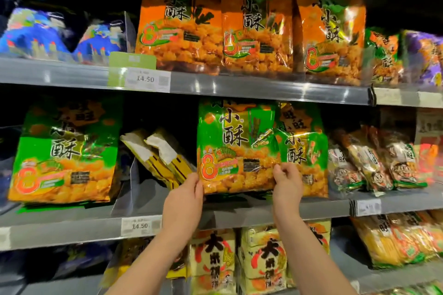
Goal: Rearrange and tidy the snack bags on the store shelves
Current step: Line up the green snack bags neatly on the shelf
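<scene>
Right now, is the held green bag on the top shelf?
No. The green bag, gripped by the left hand and right hand, stands on the middle shelf, below the orange bags.

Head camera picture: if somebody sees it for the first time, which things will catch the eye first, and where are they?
First, the green snack bag at the centre of the middle shelf, gripped at its lower corners by the left hand and the right hand. Next, the row of three orange snack bags standing upright on the top shelf. Then the yellow bags, tilted to the left of the held bag.
</scene>
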Demonstrator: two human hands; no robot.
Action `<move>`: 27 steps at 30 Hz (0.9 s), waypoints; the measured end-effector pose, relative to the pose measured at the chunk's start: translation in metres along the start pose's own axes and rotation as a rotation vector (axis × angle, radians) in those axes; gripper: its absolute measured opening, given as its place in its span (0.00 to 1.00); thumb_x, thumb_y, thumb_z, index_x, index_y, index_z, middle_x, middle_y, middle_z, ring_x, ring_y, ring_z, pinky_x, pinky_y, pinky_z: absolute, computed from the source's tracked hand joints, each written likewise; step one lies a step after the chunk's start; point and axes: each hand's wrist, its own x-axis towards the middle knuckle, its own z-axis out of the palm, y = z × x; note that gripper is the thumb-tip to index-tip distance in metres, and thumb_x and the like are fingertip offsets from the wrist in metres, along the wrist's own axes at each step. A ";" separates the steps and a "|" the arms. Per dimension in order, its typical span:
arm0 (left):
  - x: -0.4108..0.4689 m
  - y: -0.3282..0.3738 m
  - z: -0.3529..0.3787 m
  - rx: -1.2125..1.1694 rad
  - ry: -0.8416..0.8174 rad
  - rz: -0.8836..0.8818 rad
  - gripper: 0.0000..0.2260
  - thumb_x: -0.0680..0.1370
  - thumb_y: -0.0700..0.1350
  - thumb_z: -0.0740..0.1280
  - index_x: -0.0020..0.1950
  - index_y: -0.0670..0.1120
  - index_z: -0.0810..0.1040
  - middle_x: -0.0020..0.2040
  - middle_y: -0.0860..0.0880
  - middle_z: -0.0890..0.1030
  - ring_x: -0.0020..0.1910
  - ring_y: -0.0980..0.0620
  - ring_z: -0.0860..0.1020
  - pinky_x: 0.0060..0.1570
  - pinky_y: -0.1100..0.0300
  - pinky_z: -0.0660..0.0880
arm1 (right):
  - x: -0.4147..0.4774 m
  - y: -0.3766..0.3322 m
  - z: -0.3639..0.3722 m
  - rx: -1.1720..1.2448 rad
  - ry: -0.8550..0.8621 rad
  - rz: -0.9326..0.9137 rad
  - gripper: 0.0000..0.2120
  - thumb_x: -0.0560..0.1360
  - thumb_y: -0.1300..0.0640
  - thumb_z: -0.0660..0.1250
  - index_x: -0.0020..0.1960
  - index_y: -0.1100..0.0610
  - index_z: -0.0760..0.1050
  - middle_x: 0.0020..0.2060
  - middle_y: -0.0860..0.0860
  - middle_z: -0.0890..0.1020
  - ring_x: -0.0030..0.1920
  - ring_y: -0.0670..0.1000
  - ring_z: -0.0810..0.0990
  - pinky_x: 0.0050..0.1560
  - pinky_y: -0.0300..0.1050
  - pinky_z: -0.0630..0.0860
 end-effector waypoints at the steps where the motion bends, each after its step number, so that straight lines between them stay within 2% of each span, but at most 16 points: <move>1: 0.001 0.000 0.004 0.014 -0.003 -0.014 0.06 0.80 0.47 0.56 0.46 0.49 0.69 0.39 0.44 0.81 0.40 0.43 0.80 0.40 0.48 0.75 | 0.003 0.004 0.000 0.003 -0.006 -0.005 0.10 0.78 0.60 0.59 0.38 0.58 0.68 0.30 0.48 0.66 0.28 0.43 0.64 0.31 0.38 0.61; 3: 0.006 -0.004 0.011 0.096 -0.009 -0.027 0.05 0.80 0.48 0.55 0.47 0.49 0.68 0.38 0.44 0.81 0.39 0.43 0.79 0.37 0.50 0.74 | 0.006 0.012 0.003 -0.002 -0.041 -0.019 0.11 0.78 0.62 0.60 0.37 0.57 0.68 0.30 0.49 0.67 0.27 0.38 0.66 0.28 0.33 0.61; 4: 0.008 -0.007 0.013 0.156 -0.019 -0.034 0.05 0.80 0.48 0.55 0.48 0.49 0.68 0.38 0.45 0.81 0.39 0.42 0.79 0.35 0.52 0.72 | 0.006 0.017 0.005 0.002 -0.069 -0.022 0.11 0.78 0.62 0.60 0.37 0.58 0.68 0.30 0.49 0.67 0.28 0.38 0.67 0.31 0.33 0.62; 6: 0.012 -0.012 0.014 0.270 -0.045 -0.051 0.06 0.80 0.49 0.55 0.46 0.50 0.67 0.38 0.45 0.80 0.39 0.42 0.78 0.32 0.54 0.68 | 0.009 0.027 0.008 0.021 -0.119 -0.010 0.09 0.78 0.62 0.60 0.39 0.60 0.68 0.33 0.50 0.69 0.37 0.45 0.68 0.39 0.41 0.64; 8: 0.014 -0.014 0.015 0.357 -0.061 -0.044 0.07 0.79 0.50 0.56 0.42 0.51 0.66 0.37 0.47 0.78 0.40 0.43 0.77 0.31 0.55 0.66 | 0.013 0.037 0.008 0.029 -0.138 -0.001 0.07 0.78 0.62 0.60 0.41 0.63 0.69 0.35 0.50 0.70 0.42 0.49 0.68 0.41 0.45 0.64; 11: 0.016 -0.015 0.016 0.414 -0.091 -0.039 0.09 0.79 0.50 0.58 0.39 0.51 0.67 0.36 0.50 0.73 0.40 0.46 0.76 0.32 0.56 0.65 | 0.016 0.050 0.004 -0.009 -0.202 -0.035 0.08 0.78 0.61 0.59 0.41 0.62 0.67 0.32 0.50 0.66 0.35 0.51 0.64 0.34 0.45 0.60; 14: 0.015 -0.017 0.019 0.404 -0.118 -0.077 0.10 0.78 0.49 0.59 0.37 0.50 0.68 0.36 0.49 0.75 0.41 0.46 0.76 0.34 0.55 0.67 | 0.017 0.062 -0.003 -0.137 -0.264 -0.110 0.09 0.78 0.60 0.59 0.39 0.60 0.66 0.31 0.50 0.67 0.32 0.50 0.64 0.33 0.45 0.60; 18: 0.011 -0.017 0.021 0.357 -0.077 -0.099 0.11 0.78 0.49 0.61 0.36 0.50 0.67 0.36 0.50 0.75 0.40 0.47 0.76 0.33 0.57 0.65 | 0.017 0.068 -0.009 -0.268 -0.233 -0.171 0.07 0.78 0.56 0.60 0.41 0.53 0.70 0.35 0.48 0.74 0.36 0.46 0.72 0.34 0.40 0.67; 21: 0.012 -0.017 0.022 0.420 -0.090 -0.083 0.11 0.78 0.50 0.61 0.36 0.50 0.67 0.37 0.50 0.73 0.39 0.49 0.73 0.35 0.57 0.67 | 0.019 0.071 -0.007 -0.377 -0.185 -0.195 0.08 0.78 0.53 0.59 0.40 0.51 0.69 0.36 0.45 0.74 0.40 0.49 0.72 0.35 0.44 0.66; 27: 0.014 -0.013 0.029 0.543 -0.135 -0.037 0.11 0.79 0.51 0.59 0.37 0.50 0.67 0.38 0.52 0.71 0.43 0.49 0.75 0.35 0.57 0.67 | 0.022 0.083 -0.011 -0.485 -0.153 -0.162 0.09 0.77 0.50 0.61 0.40 0.52 0.72 0.36 0.44 0.73 0.43 0.52 0.73 0.36 0.45 0.67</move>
